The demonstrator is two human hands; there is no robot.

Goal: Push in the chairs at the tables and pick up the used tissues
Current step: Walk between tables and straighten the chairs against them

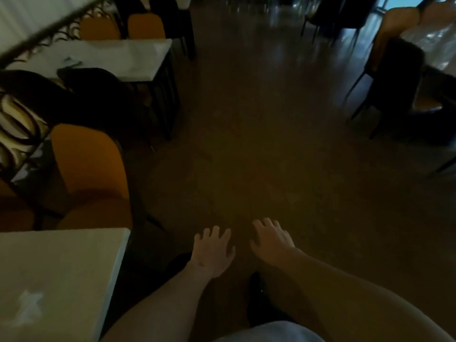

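My left hand [213, 250] and my right hand [271, 239] hang side by side over the dark floor, fingers spread, holding nothing. A white table [81, 267] stands at the lower left with a pale crumpled tissue [27, 308] lying on it. An orange chair [91, 174] stands beyond that table's far end. Farther back a second white table [128, 55] has dark chairs [93, 95] on its near side and orange chairs [145, 27] behind it. Small dark items [71, 61] lie on that table, too blurred to name.
A dark chair [394, 75] and an orange chair [399, 23] stand at a table on the right edge. An ornate black railing [17, 134] runs along the left. Brown floor [259, 144] stretches ahead between the table rows. My dark shoe [259, 292] shows below.
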